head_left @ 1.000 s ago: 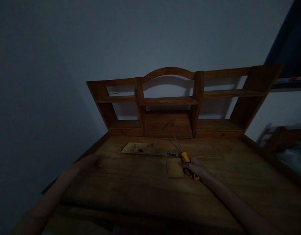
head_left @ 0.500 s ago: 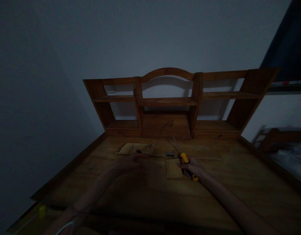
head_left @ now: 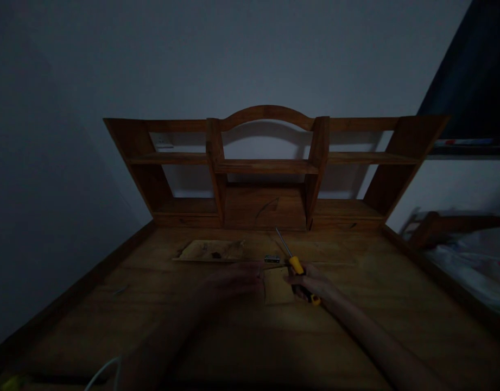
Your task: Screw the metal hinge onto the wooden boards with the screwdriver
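Observation:
My right hand (head_left: pixel 312 285) is closed round a yellow-handled screwdriver (head_left: pixel 295 265) whose metal shaft points up and away toward the desk's back. My left hand (head_left: pixel 233 282), smeared by motion, is over the desk beside a small light wooden piece (head_left: pixel 276 290) that lies flat between the two hands. A small metal hinge (head_left: pixel 271 259) lies just beyond that piece. Whether the left fingers are apart or closed cannot be made out.
The wooden desk (head_left: pixel 355 304) carries a shelf unit (head_left: pixel 266 168) with a small central drawer at the back. A flat light board (head_left: pixel 211 251) lies near the shelf. A white cable (head_left: pixel 101 372) shows at the bottom left. The room is dim.
My left arm has swung from the desk's left edge to the middle, next to the small wooden piece. The right hand with the screwdriver has stayed put.

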